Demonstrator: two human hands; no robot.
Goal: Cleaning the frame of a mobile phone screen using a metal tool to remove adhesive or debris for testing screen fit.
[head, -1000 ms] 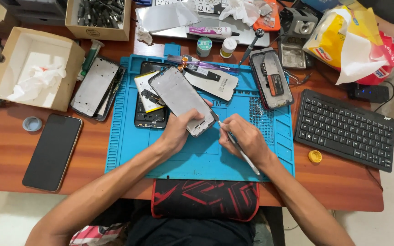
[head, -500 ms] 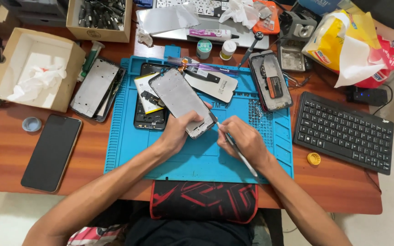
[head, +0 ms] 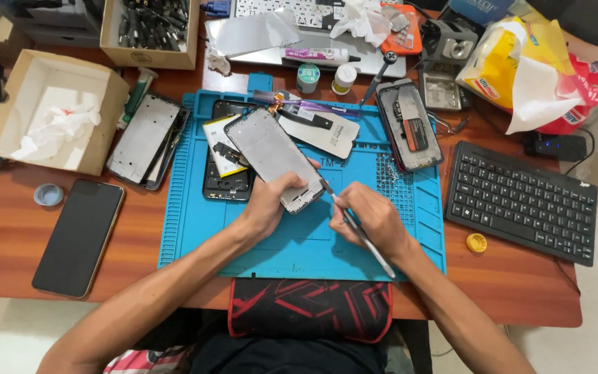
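My left hand (head: 271, 204) grips the near end of a grey phone frame (head: 268, 154) held tilted over the blue work mat (head: 202, 228). A thin metal pry tool (head: 372, 246) is pinched in my right hand (head: 368, 218), its tip touching the frame's lower right edge. Under the frame lies an opened black phone (head: 223, 181) showing its battery. A white back cover (head: 320, 128) rests just beyond it on the mat.
A black phone (head: 77, 237) lies at left on the wooden desk, near a cardboard box (head: 53, 111) with tissue. Another opened phone (head: 410, 125) sits on the mat's right. A black keyboard (head: 520, 201), yellow cap (head: 476, 242), bags and tool box surround.
Both hands stay at the frame's near end; the tool tip has shifted slightly along its edge. The view has barely moved.
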